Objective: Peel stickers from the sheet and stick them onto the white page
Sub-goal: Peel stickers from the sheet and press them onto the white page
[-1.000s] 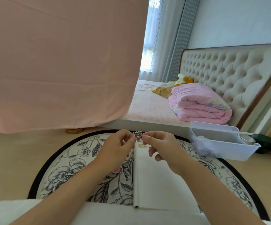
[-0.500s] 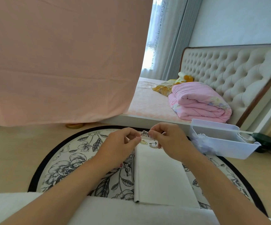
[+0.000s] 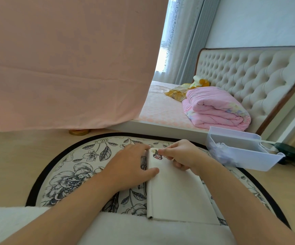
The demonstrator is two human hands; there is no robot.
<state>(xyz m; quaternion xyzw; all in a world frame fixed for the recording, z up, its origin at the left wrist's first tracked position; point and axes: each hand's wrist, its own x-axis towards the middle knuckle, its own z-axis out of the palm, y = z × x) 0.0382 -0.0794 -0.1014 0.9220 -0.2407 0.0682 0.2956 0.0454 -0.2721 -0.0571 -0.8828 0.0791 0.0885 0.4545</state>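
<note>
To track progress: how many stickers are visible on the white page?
1: a small dark-and-red cartoon sticker near the far edge of the white paper page, at the right hand's fingertips. That hand may hide others.

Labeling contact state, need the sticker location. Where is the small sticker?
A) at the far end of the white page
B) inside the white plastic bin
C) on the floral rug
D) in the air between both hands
A: the sticker lies on the far end of the white page, with the right hand touching its edge and the left hand resting flat on the page's left edge.
</note>
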